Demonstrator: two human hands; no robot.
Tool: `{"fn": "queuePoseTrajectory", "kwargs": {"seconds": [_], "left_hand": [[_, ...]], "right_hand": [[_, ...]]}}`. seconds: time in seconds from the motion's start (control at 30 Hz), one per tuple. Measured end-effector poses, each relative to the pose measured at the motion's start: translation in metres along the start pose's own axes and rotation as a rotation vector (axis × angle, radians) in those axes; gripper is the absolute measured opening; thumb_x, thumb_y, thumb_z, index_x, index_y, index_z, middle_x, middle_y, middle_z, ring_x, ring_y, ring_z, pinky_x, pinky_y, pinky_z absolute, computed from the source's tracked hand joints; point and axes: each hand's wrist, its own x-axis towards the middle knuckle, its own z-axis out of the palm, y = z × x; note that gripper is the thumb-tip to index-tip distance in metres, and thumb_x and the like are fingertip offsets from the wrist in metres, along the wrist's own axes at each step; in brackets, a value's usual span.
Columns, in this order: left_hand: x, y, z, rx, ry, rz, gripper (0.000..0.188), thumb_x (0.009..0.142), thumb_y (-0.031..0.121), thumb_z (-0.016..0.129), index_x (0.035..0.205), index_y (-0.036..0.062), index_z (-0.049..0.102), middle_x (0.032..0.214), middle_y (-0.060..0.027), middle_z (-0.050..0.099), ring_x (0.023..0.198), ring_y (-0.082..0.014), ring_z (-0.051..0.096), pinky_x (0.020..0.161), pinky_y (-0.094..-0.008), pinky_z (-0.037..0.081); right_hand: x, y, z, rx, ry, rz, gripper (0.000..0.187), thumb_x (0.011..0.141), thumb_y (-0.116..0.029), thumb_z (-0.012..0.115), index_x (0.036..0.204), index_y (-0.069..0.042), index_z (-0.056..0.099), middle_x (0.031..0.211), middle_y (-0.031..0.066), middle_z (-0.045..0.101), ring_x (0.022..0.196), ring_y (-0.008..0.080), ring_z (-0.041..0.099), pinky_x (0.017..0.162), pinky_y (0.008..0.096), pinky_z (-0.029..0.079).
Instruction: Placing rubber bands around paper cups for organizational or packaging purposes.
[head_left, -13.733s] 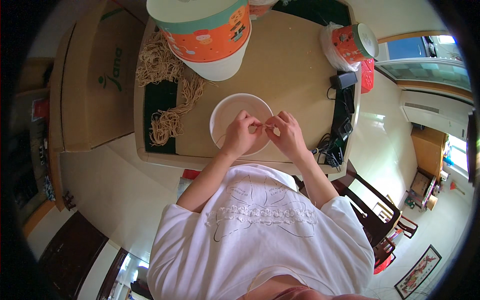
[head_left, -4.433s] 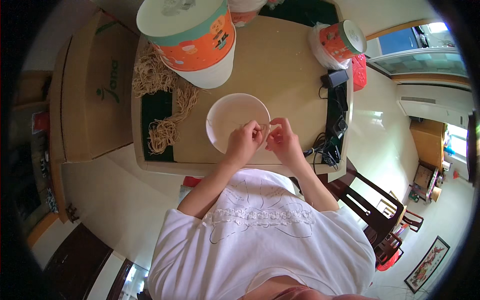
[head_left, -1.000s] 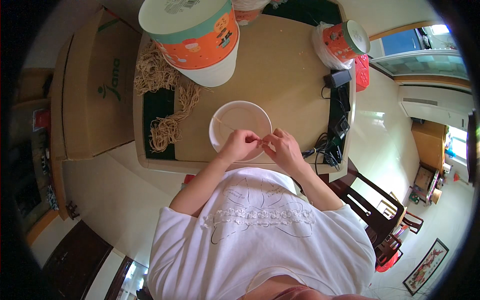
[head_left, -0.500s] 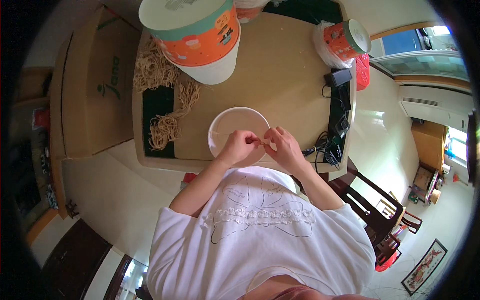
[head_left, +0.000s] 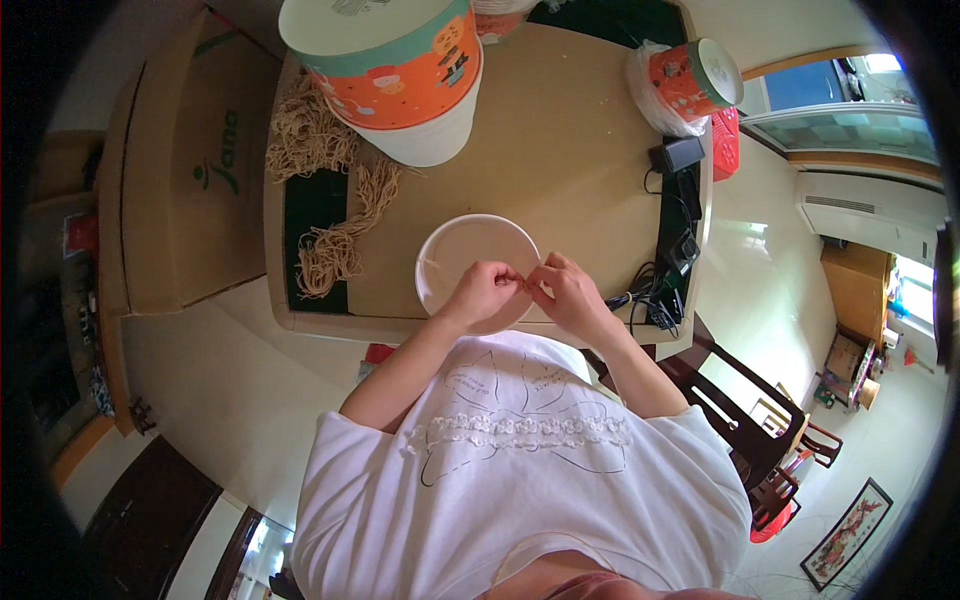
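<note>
A white round paper bucket (head_left: 440,240) stands at the near edge of the table, its open mouth facing up. Over its right rim my two hands meet, fingertips nearly touching. Both my left hand (head_left: 487,290) and my right hand (head_left: 567,290) are closed in a pinch on a thin tan string, mostly hidden by the fingers. A short bit of similar string (head_left: 431,264) shows at the bucket's inner left side. Further left lie loose hanks of tan string (head_left: 330,255), with a bigger tangled heap (head_left: 310,130) beyond them.
Large orange, green and white paper buckets (head_left: 410,90) stand at the far left. A smaller orange tub (head_left: 690,80) in clear plastic sits far right. Black adapters (head_left: 678,155) and coiled cables (head_left: 650,295) line the right edge. A cardboard box (head_left: 190,180) stands left of the table.
My fingertips have drawn closer together over the bucket's rim, with small finger movements. The strand seen across the bucket's left inside now shows only as a short bit.
</note>
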Motion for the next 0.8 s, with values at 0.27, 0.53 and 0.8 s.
{"fn": "queuePoseTrajectory", "kwargs": {"seconds": [0.27, 0.53, 0.8], "left_hand": [[-0.006, 0.008, -0.013, 0.005, -0.106, -0.07, 0.011, 0.085, 0.006, 0.063, 0.09, -0.0024, 0.069, 0.081, -0.006, 0.069, 0.074, -0.0092, 0.061, 0.068, -0.0255, 0.05], [-0.014, 0.012, -0.023, 0.289, 0.034, 0.134, 0.012, 0.076, 0.014, 0.068, 0.08, 0.003, 0.069, 0.074, -0.0132, 0.066, 0.069, -0.0241, 0.065, 0.065, -0.0348, 0.051], [-0.019, 0.033, -0.012, 0.312, -0.032, 0.026, 0.013, 0.078, 0.014, 0.067, 0.088, 0.0046, 0.067, 0.088, -0.0124, 0.066, 0.082, -0.0285, 0.064, 0.075, -0.0369, 0.05]], "right_hand": [[0.0, 0.0, -0.001, -0.082, -0.007, -0.007, 0.009, 0.079, -0.013, 0.061, 0.084, -0.007, 0.066, 0.084, 0.0128, 0.057, 0.085, 0.0303, 0.058, 0.075, 0.0407, 0.048], [0.0, 0.002, 0.002, -0.136, -0.005, -0.05, 0.007, 0.078, -0.014, 0.062, 0.082, -0.009, 0.065, 0.084, 0.0105, 0.057, 0.086, 0.0285, 0.058, 0.075, 0.0398, 0.047], [0.0, 0.002, 0.002, -0.124, -0.002, -0.06, 0.006, 0.077, -0.014, 0.062, 0.08, -0.009, 0.064, 0.083, 0.0107, 0.057, 0.085, 0.0287, 0.057, 0.075, 0.0394, 0.047]]}}
